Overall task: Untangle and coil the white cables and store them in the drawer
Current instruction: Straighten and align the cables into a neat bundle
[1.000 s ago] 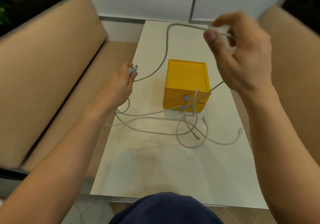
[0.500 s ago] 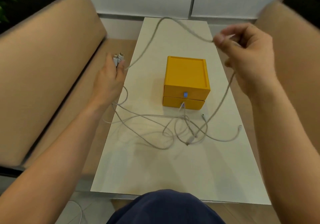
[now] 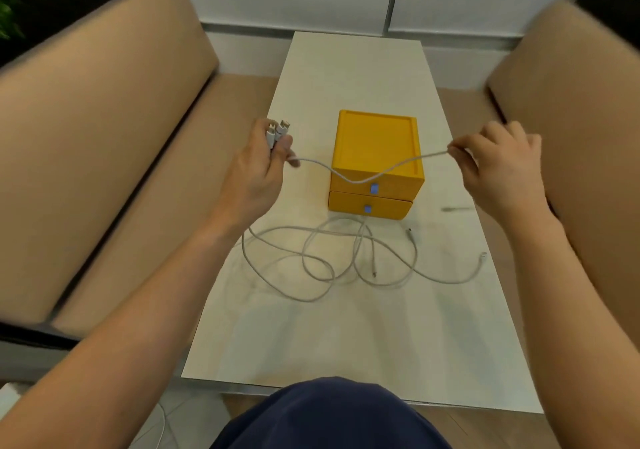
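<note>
Gripping a bunch of plug ends (image 3: 277,130) in left hand (image 3: 258,171), fingers closed. Sagging across front of yellow drawer box (image 3: 376,164): one white cable (image 3: 360,180), light, limp, w/ rest looping tangled (image 3: 332,258) on table (image 3: 346,337). Pinching strand in right hand (image 3: 498,168), prob. thumb + forefinger. Best gripping near plugs.
</note>
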{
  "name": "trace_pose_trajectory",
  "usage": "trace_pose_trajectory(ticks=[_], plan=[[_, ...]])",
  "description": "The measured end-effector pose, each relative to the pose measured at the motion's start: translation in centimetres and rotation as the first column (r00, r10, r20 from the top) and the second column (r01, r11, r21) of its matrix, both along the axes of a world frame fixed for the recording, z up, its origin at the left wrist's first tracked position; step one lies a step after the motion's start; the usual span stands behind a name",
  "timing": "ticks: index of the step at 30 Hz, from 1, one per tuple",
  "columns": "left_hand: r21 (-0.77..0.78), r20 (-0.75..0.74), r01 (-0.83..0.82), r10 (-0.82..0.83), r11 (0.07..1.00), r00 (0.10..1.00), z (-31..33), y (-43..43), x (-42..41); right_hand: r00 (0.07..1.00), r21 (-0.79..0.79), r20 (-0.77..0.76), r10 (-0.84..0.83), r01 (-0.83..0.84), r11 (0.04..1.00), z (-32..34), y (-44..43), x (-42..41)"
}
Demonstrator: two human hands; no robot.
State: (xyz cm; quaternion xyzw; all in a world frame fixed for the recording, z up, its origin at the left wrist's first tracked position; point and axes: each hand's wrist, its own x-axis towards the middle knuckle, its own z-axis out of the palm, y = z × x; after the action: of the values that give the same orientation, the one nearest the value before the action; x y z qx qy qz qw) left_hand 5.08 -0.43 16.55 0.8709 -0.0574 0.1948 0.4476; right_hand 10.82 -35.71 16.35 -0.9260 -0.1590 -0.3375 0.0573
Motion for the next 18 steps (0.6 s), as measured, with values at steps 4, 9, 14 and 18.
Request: trace_pose_trajectory(ticks=[4,9,14,18], plan=[[-0.115,0.139,-0.127,0.142,0.985,0.980,1.3,0.5,0.4,0.927,-0.067,-0.331,-0.178,0.165,0.984,-5.7,-2.2,-0.8],[-0.432,0.126,-0.035,0.099,0.901,0.987,4.0,0.2,0.6,0.772,-0.203,-0.586,-0.248,0.156,0.967,-8.4,0.9,-2.4],[-0.624,0.002,0.148,-0.188,0.767,0.982,3.9,-2.6,-0.9,0.670,0.638,-0.524,0.526,-0.100,0.763,-3.4,11.6,-5.3],[-0.787,0.003,0.183,-0.294,0.589,0.956,4.3,-4.5,-1.8,0.378,0.876,-0.396,0.837,-0.118,0.468,-1.3,18.0,-6.3]])
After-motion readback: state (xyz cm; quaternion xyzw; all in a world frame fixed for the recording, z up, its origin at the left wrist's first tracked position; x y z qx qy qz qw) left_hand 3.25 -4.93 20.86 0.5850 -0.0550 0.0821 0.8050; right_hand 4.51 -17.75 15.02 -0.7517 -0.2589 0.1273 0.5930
